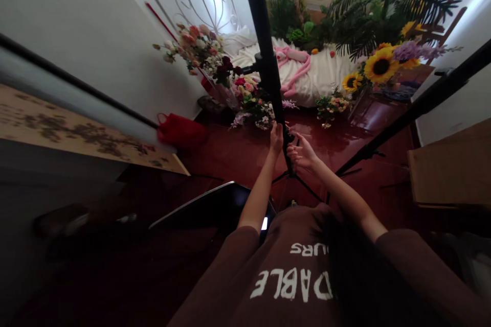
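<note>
In front of me a black light stand (268, 56) rises from its spread legs on the floor. My left hand (276, 138) is wrapped around the lower part of its pole. On the pole's right side, my right hand (302, 153) has its fingers curled at a small black knob (290, 138). The fingertips are partly hidden there. A dark clamp bracket sits higher up on the same pole.
A second black stand (414, 104) slants across the right. Flower bunches (203, 48) and sunflowers (381, 65) flank a white-draped bed (326, 74). A red bag (180, 130) and a painted panel (76, 127) are left, a cardboard box (452, 163) right.
</note>
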A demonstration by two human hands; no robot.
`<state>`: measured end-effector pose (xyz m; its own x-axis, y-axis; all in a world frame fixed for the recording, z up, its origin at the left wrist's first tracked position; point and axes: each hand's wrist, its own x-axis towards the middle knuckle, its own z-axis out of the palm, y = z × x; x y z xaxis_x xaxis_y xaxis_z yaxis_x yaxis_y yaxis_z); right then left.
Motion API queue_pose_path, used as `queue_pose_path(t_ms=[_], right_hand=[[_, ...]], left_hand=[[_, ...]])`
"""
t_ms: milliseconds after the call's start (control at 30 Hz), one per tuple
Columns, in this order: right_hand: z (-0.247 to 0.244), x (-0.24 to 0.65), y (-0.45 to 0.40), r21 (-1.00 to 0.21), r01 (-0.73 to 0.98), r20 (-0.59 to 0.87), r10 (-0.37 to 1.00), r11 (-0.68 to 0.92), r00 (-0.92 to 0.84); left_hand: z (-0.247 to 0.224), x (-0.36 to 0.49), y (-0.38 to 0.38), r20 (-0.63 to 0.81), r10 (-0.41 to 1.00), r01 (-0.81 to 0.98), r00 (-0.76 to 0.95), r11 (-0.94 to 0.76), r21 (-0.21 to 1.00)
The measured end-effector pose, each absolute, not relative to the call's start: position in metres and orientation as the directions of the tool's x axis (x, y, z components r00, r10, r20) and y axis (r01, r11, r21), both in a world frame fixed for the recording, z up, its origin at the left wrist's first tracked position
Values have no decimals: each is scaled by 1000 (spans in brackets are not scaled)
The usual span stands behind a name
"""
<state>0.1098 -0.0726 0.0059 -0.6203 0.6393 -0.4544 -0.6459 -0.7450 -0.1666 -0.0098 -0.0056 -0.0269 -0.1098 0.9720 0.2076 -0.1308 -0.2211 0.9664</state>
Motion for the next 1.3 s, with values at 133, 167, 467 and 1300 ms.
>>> queue_pose_path(t_ms=[133,167,467,1300], right_hand=[[6,93,-64,-109,-727,-382,703,-678,-599],[4,89,-63,-91,-765,-378,732,-638,-566],[-5,79,-61,150,-873,-325,811,-464,-487],[134,70,34,-393,464,718,580,794,-386]], left_hand=[[-34,-9,1,179,970,-146,-163,-204,968],[-35,-9,2,178,970,-155,-163,-203,967],[-44,-4,4,175,973,-210,-152,-205,956],[-56,-12,1,237,961,-93,-143,-252,963]])
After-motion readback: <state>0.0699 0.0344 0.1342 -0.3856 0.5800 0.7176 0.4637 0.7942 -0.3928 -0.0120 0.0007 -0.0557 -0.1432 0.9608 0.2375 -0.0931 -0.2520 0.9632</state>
